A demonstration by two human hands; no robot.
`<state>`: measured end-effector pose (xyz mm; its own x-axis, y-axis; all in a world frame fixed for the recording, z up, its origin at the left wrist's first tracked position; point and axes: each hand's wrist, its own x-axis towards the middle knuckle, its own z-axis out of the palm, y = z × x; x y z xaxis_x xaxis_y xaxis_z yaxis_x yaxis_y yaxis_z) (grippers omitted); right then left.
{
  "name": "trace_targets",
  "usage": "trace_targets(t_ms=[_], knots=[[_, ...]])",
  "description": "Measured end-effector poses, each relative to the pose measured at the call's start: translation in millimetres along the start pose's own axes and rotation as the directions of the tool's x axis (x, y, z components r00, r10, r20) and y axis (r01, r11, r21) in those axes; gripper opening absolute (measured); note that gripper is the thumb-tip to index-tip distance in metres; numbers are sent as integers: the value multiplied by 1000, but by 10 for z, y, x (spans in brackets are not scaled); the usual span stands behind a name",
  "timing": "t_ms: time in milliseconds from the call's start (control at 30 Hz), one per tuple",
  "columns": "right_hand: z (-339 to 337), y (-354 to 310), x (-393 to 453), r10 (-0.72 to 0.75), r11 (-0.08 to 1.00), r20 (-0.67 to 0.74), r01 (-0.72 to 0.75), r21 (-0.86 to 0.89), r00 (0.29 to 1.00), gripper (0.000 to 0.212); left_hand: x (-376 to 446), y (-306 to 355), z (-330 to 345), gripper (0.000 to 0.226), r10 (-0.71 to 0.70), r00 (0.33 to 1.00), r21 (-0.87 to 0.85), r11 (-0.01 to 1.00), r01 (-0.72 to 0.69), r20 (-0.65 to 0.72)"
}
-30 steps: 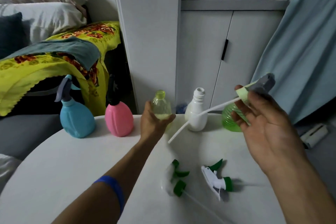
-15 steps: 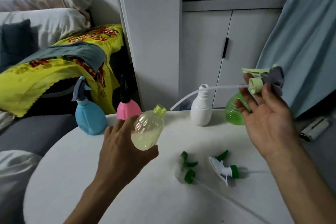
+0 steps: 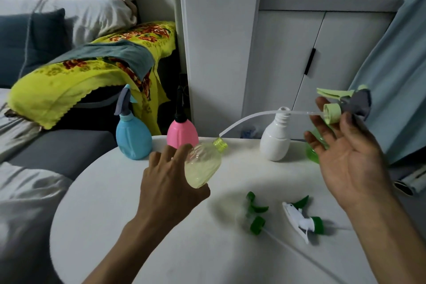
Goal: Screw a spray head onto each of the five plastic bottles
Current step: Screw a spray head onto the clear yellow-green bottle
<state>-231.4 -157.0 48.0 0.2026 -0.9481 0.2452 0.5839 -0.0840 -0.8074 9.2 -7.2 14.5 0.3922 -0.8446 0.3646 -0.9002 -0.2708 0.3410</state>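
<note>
Head view: left hand (image 3: 170,189) grips the light, thin-walled yellow bottle (image 3: 202,165) by its belly, right hand (image 3: 345,157) pinches the spray head (image 3: 343,106) at its collar, its floppy dip tube (image 3: 258,115) likely needing guidance.

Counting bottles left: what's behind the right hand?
A green bottle stands on the table behind the right hand. The fingers cover most of it; its neck is hidden.

White round table (image 3: 161,249) bears four bottles (blue (image 3: 133,139), pink (image 3: 182,132), white (image 3: 275,143), green (image 3: 312,153)) and two loose spray heads (image 3: 302,220).

Pale yellow clear bottle (image 3: 204,165), blue bottle (image 3: 133,138), pink bottle (image 3: 182,132), white table (image 3: 184,249).
</note>
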Motion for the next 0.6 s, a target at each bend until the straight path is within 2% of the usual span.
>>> trace_targets(t_ms=[300, 600], knots=[[126, 58, -66, 47, 999, 2, -47, 8, 999, 20, -1, 27, 4, 87, 24, 1000, -22, 999, -24, -5], [446, 499, -342, 212, 964, 70, -196, -181, 975, 18, -42, 120, 1, 82, 100, 995, -21, 995, -100, 6]])
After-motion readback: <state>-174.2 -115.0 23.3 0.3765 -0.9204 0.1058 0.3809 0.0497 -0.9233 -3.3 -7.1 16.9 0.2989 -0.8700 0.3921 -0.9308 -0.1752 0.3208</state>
